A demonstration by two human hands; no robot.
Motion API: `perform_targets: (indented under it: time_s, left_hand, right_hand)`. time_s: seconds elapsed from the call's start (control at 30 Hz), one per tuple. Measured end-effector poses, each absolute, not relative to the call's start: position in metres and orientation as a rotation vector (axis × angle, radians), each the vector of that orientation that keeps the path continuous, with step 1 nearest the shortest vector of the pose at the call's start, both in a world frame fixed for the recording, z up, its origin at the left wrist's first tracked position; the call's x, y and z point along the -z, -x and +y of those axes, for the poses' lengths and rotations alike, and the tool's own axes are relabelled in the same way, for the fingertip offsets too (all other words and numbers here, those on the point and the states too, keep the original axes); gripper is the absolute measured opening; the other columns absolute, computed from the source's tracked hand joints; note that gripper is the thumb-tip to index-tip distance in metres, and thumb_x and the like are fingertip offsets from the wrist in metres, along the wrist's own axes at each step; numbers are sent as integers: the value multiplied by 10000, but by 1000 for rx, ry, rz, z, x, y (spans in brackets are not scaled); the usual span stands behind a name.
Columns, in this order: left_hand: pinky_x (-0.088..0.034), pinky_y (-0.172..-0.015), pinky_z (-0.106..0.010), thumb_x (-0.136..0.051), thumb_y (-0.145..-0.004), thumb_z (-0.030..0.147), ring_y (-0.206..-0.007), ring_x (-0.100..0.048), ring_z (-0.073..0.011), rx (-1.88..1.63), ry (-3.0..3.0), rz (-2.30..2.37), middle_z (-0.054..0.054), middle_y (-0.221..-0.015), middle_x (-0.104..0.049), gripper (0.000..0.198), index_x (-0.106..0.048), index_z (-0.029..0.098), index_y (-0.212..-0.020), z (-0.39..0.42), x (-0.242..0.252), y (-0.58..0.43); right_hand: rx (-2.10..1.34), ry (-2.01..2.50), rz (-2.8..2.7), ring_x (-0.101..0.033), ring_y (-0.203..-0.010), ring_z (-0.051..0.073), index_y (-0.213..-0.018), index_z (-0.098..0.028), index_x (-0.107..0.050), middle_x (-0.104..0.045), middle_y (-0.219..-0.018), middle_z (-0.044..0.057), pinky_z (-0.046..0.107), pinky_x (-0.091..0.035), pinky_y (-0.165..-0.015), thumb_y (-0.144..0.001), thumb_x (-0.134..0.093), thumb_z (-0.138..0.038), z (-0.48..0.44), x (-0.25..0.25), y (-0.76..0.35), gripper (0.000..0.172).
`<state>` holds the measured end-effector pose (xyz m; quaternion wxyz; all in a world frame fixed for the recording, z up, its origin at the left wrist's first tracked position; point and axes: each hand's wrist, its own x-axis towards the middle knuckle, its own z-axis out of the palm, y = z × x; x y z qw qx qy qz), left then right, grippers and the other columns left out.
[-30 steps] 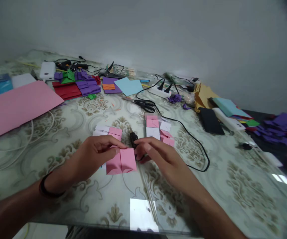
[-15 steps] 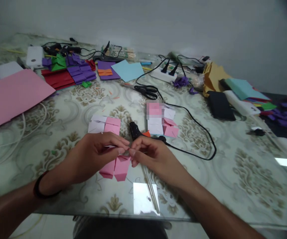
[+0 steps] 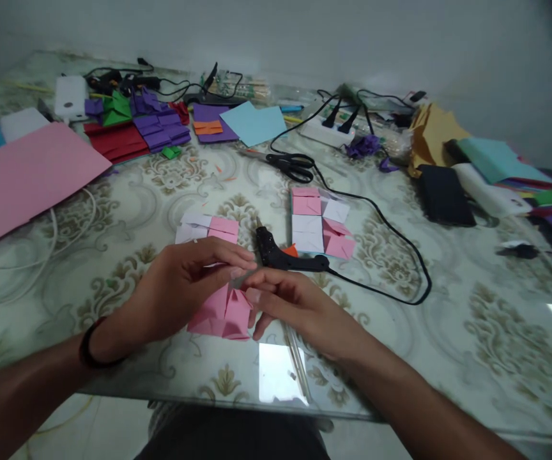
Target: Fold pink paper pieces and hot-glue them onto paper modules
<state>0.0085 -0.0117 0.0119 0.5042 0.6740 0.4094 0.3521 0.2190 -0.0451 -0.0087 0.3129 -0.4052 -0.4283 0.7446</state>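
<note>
Folded pink paper (image 3: 221,313) lies under my fingertips near the front of the table. My left hand (image 3: 180,287) pinches something small and greyish at its upper edge; I cannot make out what it is. Against that same spot, my right hand (image 3: 295,303) has its thumb and forefinger closed on the pink paper's right corner. Behind my left hand shows a white and pink folded piece (image 3: 209,227). A black glue gun (image 3: 288,257) with an orange trigger lies just beyond my right hand. Further right is a block of pink and white folded squares (image 3: 307,227).
Black scissors (image 3: 292,165) lie behind the glue gun, whose cord loops right. A white power strip (image 3: 326,134) stands at the back. Large pink sheets (image 3: 31,179) cover the left. Glue sticks (image 3: 298,364) lie by the front edge. A black wallet-like object (image 3: 446,195) is right.
The view has shifted slightly, moving most things right. The folded pink paper is now raised and bunched at its right side, with my right fingers against it.
</note>
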Motion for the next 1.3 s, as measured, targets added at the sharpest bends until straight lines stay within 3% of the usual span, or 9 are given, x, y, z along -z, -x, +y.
perform_targets:
  time_s: [0.2,0.4,0.67,0.93,1.3]
  left_hand:
    - [-580,-928,-216,-717,-944,154,-1033,-748,-136,-868,-1703,913,5,-1098,-806,113,-789,241,-946,-13,-11,-9]
    - [-589,-916,-250,-705,-963,294,-1108,-719,-176,-750,-1560,941,-38,-1181,-768,197,-738,217,-1142,-13,-19,-9]
    - [-487,-612,-224,-661,-959,338,-676,-638,-126,-421,-1681,1064,21,-773,-736,177,-772,206,-917,-12,-26,-7]
    - [-467,-650,-229,-667,-960,312,-711,-629,-130,-514,-1795,1104,22,-776,-757,168,-788,214,-897,-15,-23,-5]
    - [-452,-632,-238,-647,-959,341,-686,-584,-135,-502,-1701,1111,18,-742,-717,191,-759,212,-873,-15,-22,-6]
  right_hand:
    - [-1991,1021,-1020,-620,-601,75,-934,-180,-714,-672,-841,-18,225,-618,-570,-827,-861,-362,-46,14,-216,257]
    - [-1860,1092,-1105,-590,-656,97,-890,-190,-708,-646,-796,-20,222,-573,-589,-794,-887,-384,-45,6,-218,281]
    - [-1480,1224,-1353,-631,-770,142,-849,-211,-706,-695,-841,7,268,-516,-696,-838,-840,-373,-47,-5,-221,210]
    - [-1388,1284,-1460,-616,-677,140,-806,-200,-714,-701,-734,5,250,-492,-608,-912,-748,-396,-51,-11,-218,225]
    - [-1405,1233,-1435,-576,-649,135,-768,-196,-704,-680,-704,2,259,-478,-611,-931,-718,-430,-50,-12,-218,286]
